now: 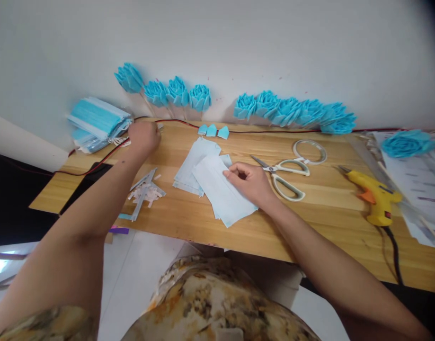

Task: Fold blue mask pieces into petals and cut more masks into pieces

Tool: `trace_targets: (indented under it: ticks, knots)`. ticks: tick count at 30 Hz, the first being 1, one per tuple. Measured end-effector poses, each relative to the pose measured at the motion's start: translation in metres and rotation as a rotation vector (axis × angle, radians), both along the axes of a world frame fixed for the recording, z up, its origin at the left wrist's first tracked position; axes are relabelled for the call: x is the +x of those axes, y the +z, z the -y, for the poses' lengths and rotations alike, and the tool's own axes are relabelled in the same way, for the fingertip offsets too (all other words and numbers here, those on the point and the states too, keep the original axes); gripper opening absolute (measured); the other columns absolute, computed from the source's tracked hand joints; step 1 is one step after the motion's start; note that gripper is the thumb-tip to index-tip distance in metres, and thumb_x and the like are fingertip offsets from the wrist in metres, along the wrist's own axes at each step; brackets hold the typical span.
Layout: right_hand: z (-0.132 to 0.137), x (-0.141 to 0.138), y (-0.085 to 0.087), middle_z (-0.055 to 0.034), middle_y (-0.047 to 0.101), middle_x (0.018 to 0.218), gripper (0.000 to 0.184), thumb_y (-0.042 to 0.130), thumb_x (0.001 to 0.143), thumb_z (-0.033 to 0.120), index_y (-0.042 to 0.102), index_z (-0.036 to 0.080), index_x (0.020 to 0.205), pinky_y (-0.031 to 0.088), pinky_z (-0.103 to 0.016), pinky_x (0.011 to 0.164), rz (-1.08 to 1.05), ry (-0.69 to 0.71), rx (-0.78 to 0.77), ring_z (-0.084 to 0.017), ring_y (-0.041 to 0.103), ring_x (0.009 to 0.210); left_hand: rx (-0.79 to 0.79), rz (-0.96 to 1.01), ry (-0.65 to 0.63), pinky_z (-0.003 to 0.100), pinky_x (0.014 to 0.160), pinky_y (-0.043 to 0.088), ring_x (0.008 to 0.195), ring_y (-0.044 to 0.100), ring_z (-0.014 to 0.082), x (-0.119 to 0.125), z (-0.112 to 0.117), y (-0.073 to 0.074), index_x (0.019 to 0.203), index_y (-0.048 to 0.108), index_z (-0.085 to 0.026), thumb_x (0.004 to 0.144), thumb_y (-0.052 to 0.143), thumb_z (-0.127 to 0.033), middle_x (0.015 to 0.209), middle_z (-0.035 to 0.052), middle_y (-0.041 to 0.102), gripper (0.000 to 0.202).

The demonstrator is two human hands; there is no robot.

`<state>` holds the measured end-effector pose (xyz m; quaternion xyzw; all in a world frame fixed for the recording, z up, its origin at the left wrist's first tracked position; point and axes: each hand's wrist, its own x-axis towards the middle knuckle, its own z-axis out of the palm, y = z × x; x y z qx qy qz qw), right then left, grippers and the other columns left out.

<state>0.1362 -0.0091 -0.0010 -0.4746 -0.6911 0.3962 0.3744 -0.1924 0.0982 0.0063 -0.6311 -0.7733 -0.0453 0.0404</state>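
Observation:
My left hand (144,136) is closed at the back left of the wooden table, fingers curled away from view; what they hold, if anything, is hidden. A small pale scrap shows beside its knuckles. My right hand (252,183) pinches the top light blue mask sheet (222,187) of a small overlapping pile, thumb on its upper face. A second stack of mask sheets (196,166) lies just left, partly under it. Right of this hand, scissors (274,169) with pale handles lie spread. Cut-off strips and scraps (146,193) form a heap below my left hand.
Packed blue masks (98,118) lie at the back left. Blue paper-like flowers (176,91) lean along the wall, with cut petal pieces (211,130) before them. A tape roll (309,150), a yellow glue gun (375,196) and printed papers (405,189) occupy the right; a red-black cable (270,132) crosses behind.

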Motion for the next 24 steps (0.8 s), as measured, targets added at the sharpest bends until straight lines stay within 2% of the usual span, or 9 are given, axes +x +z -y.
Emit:
trace_targets:
  ticks: [3, 7, 9, 11, 13, 15, 18, 21, 24]
  knots:
    - [-0.001, 0.001, 0.002, 0.0042, 0.051, 0.057, 0.02, 0.063, 0.081, 0.032, 0.059, 0.02, 0.066, 0.031, -0.026, 0.054, 0.004, -0.003, -0.006, -0.01, 0.04, 0.055, -0.009, -0.104, 0.0, 0.042, 0.082, 0.036, 0.112, 0.06, 0.0408, 0.001, -0.002, -0.004, 0.114, 0.069, -0.001, 0.089, 0.04, -0.026, 0.119, 0.0293, 0.068, 0.045]
    - [-0.001, 0.002, 0.003, 0.0045, 0.05, 0.057, 0.02, 0.063, 0.082, 0.032, 0.058, 0.02, 0.065, 0.031, -0.026, 0.055, 0.009, -0.002, -0.009, -0.01, 0.039, 0.055, -0.037, -0.103, -0.003, 0.044, 0.082, 0.036, 0.114, 0.059, 0.0431, 0.0, -0.004, -0.004, 0.116, 0.069, -0.001, 0.091, 0.039, -0.026, 0.122, 0.0305, 0.066, 0.047]
    - [-0.001, 0.002, 0.003, 0.0043, 0.05, 0.057, 0.021, 0.063, 0.082, 0.032, 0.058, 0.02, 0.065, 0.031, -0.026, 0.055, 0.011, -0.007, -0.014, -0.01, 0.039, 0.055, -0.049, -0.088, 0.005, 0.045, 0.083, 0.035, 0.114, 0.058, 0.0433, 0.0, -0.003, -0.003, 0.113, 0.069, -0.002, 0.091, 0.041, -0.028, 0.121, 0.0291, 0.067, 0.044]
    - [-0.002, 0.002, 0.003, 0.004, 0.05, 0.058, 0.021, 0.063, 0.082, 0.033, 0.059, 0.02, 0.065, 0.031, -0.026, 0.055, 0.017, -0.02, -0.019, -0.01, 0.04, 0.056, -0.031, -0.024, 0.018, 0.046, 0.086, 0.035, 0.116, 0.056, 0.0413, 0.001, -0.001, 0.0, 0.108, 0.069, -0.006, 0.092, 0.045, -0.035, 0.119, 0.0237, 0.068, 0.04]
    - [-0.002, 0.002, 0.003, 0.0037, 0.051, 0.058, 0.021, 0.063, 0.081, 0.033, 0.059, 0.02, 0.066, 0.031, -0.026, 0.055, 0.014, -0.032, -0.025, -0.011, 0.04, 0.056, 0.077, 0.132, 0.002, 0.046, 0.093, 0.033, 0.12, 0.053, 0.0358, 0.007, 0.005, 0.006, 0.101, 0.067, -0.014, 0.093, 0.052, -0.046, 0.115, 0.0119, 0.07, 0.036]
    - [-0.003, 0.003, 0.002, 0.0036, 0.051, 0.058, 0.021, 0.063, 0.081, 0.035, 0.061, 0.019, 0.067, 0.031, -0.026, 0.054, -0.011, -0.039, -0.034, -0.011, 0.041, 0.057, 0.238, 0.342, -0.08, 0.044, 0.099, 0.031, 0.119, 0.052, 0.0293, 0.021, 0.014, 0.015, 0.091, 0.064, -0.021, 0.09, 0.058, -0.056, 0.105, 0.0021, 0.069, 0.036]
    - [-0.006, 0.004, -0.002, 0.004, 0.051, 0.059, 0.023, 0.064, 0.081, 0.039, 0.063, 0.019, 0.07, 0.031, -0.025, 0.055, -0.077, -0.045, -0.054, -0.01, 0.041, 0.058, 0.306, 0.64, -0.278, 0.042, 0.089, 0.04, 0.098, 0.059, 0.0262, 0.056, 0.032, 0.03, 0.082, 0.064, -0.02, 0.087, 0.06, -0.059, 0.088, 0.0052, 0.069, 0.039]
    - [-0.008, 0.007, -0.004, 0.0039, 0.051, 0.062, 0.028, 0.065, 0.081, 0.044, 0.064, 0.018, 0.072, 0.031, -0.025, 0.056, -0.145, -0.053, -0.084, -0.01, 0.04, 0.059, 0.268, 1.022, -0.429, 0.039, 0.084, 0.048, 0.097, 0.064, 0.0248, 0.095, 0.054, 0.035, 0.106, 0.067, -0.018, 0.089, 0.057, -0.056, 0.104, 0.0082, 0.073, 0.042]
    - [-0.01, 0.011, -0.003, 0.0038, 0.051, 0.064, 0.032, 0.066, 0.082, 0.049, 0.065, 0.018, 0.073, 0.03, -0.025, 0.057, -0.227, -0.071, -0.093, -0.01, 0.04, 0.061, 0.19, 1.332, -0.384, 0.041, 0.095, 0.05, 0.118, 0.063, 0.0269, 0.121, 0.072, 0.026, 0.13, 0.058, -0.024, 0.087, 0.065, -0.049, 0.132, 0.0093, 0.066, 0.05]
